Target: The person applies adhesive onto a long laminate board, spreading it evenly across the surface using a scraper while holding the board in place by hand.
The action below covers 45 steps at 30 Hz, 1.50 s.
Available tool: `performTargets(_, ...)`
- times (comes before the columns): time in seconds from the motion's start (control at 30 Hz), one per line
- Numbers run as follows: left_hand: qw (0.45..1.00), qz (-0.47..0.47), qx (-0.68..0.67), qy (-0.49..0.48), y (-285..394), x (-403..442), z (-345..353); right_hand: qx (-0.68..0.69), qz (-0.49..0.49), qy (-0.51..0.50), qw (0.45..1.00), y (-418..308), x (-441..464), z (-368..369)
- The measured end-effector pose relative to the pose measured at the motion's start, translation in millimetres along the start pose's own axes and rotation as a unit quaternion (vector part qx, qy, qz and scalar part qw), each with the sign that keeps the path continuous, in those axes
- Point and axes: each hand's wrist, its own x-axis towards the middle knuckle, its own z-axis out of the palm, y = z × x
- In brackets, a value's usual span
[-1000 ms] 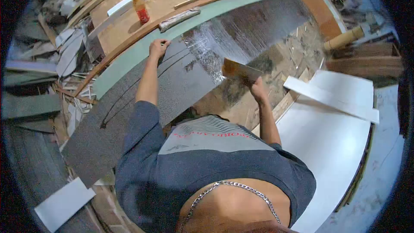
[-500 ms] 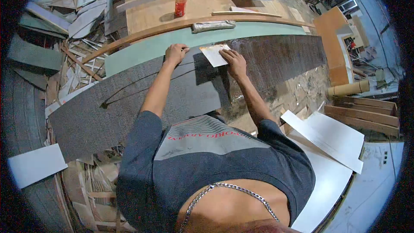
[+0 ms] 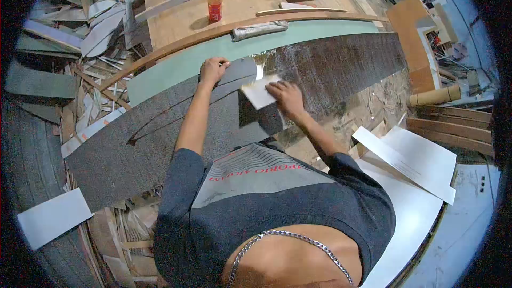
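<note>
A long dark grey sheet (image 3: 176, 112) lies across in front of me, with a thin dark line of liquid trailed over its left half. Its right part (image 3: 341, 64) looks brown and wet. My left hand (image 3: 214, 70) is closed at the sheet's far edge, fingers curled and thumb against them. A white flat spreader card (image 3: 258, 94) is gripped in my right hand (image 3: 288, 97), its far-left edge stained yellowish and over the sheet's middle. Shiny wet glue-like material (image 3: 261, 58) shows near the far edge.
Beyond the sheet lie a pale green board (image 3: 176, 74), a wooden strip (image 3: 160, 50) and a wrapped grey roll (image 3: 260, 31). A bottle with a red label (image 3: 215, 5) stands on plywood. Scrap wood (image 3: 101, 69) is heaped left; white panels (image 3: 410, 165) lie to the right.
My right hand has drawn the spreader card toward me and slightly left, away from the far edge. The left hand stays at the edge. The view has shifted slightly.
</note>
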Motion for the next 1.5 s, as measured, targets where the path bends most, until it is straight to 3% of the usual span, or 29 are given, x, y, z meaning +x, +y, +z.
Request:
performTargets(0.1,0.998,-0.05,-0.005,-0.022,0,3,-1,0.055,-0.007,-0.063,0.996,-34,-7,-11)
performTargets(0.17,1.0,-0.015,0.002,-0.011,-9,6,6,0.098,-0.011,-0.098,0.99,-43,-17,-20)
performTargets(0.37,1.0,-0.018,0.017,-0.002,0,0,0,0.114,0.129,0.103,0.98,44,35,-17)
performTargets(0.43,1.0,-0.016,0.016,-0.002,1,-1,-2,0.084,0.172,0.088,0.978,79,56,-18)
performTargets(0.53,0.999,-0.038,0.029,-0.014,7,-4,-5,-0.027,0.15,0.017,0.988,107,77,-12)
performTargets(0.67,1.0,0.002,-0.006,0.006,5,-8,-7,-0.013,0.128,-0.043,0.991,130,84,12)
performTargets(0.87,1.0,-0.007,0.007,-0.014,9,-6,-6,-0.011,-0.007,-0.149,0.989,154,65,-2)
performTargets(1.0,1.0,0.011,0.004,0.007,0,-3,0,0.006,-0.11,-0.07,0.991,186,22,20)
performTargets(1.1,1.0,0.003,-0.019,-0.003,-4,-2,1,0.008,-0.018,-0.151,0.988,186,-7,25)
performTargets(1.13,1.0,0.004,-0.019,-0.005,-3,-3,1,-0.01,-0.031,-0.189,0.981,164,-7,3)
performTargets(1.3,1.0,-0.001,-0.016,-0.006,5,-7,-6,0.008,-0.039,-0.195,0.98,150,-35,-10)
performTargets(1.37,1.0,-0.011,-0.006,-0.013,6,-6,-7,-0.015,0.08,-0.303,0.95,148,-45,-9)
performTargets(1.5,0.999,0.019,0.033,0.01,-3,-4,-1,0.017,0.01,-0.262,0.965,155,-71,-5)
